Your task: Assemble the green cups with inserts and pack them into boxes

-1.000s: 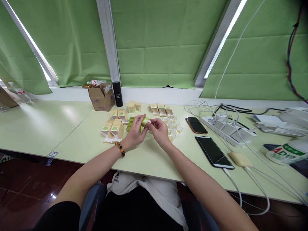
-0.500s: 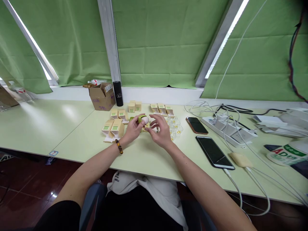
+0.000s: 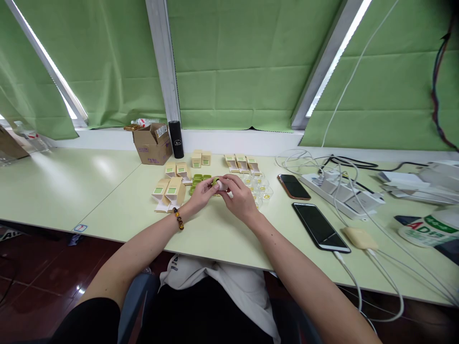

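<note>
Over the middle of the table, both hands meet around a small rounded green-and-white piece (image 3: 217, 182); its exact kind is not clear. My left hand (image 3: 201, 197), with a beaded bracelet at the wrist, grips it from the left with closed fingers. My right hand (image 3: 238, 197) is closed on its right side, thumb and fingers pressed against the white part. Just behind my left hand lie several small green pieces (image 3: 197, 177). Several clear plastic holders (image 3: 265, 189) with yellow bits sit to the right of my right hand, partly covered by it.
Small cream boxes with green windows (image 3: 175, 192) stand at the left, more (image 3: 241, 162) at the back. A cardboard carton (image 3: 152, 148) and a black flask (image 3: 176, 139) are behind. At right lie two phones (image 3: 321, 227), a power strip (image 3: 340, 193) and loose cables.
My right hand has moved left and its fingers have closed on the green-and-white piece. My left hand has lowered slightly with it, and green pieces behind are more visible.
</note>
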Demonstrator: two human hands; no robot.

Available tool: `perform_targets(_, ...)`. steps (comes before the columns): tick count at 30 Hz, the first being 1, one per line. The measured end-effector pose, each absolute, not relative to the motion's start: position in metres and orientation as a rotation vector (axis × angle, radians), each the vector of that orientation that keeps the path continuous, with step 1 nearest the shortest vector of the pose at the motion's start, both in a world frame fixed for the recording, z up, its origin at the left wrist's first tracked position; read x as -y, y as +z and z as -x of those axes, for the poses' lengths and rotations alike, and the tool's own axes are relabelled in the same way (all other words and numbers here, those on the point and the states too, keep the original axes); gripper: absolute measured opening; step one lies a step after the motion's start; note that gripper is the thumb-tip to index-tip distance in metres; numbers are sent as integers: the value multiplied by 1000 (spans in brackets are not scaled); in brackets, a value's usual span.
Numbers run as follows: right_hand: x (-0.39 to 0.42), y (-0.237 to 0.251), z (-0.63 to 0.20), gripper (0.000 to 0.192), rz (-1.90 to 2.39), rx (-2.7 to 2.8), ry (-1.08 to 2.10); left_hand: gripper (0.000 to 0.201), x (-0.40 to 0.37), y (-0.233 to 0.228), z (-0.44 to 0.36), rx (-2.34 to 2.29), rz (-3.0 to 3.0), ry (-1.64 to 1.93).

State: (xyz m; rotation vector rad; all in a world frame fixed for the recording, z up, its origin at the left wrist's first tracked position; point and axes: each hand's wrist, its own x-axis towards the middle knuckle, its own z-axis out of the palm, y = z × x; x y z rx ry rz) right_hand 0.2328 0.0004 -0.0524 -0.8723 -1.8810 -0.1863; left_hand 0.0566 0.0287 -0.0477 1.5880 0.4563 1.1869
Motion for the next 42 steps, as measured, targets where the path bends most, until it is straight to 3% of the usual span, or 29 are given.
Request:
perform_targets(25,2,-52,-232,31,861,1910,-235,49,-29,-46,-60,-564,-1665,1262)
perform_targets(38,4,-46,-228,31,790,1881,-373,46,-22,-50,-65,-573,-1688,1483)
perform_targets(42,4,-47,-228,37,813,1884,-331,50,-21,-51,-63,-510,-1650,1334)
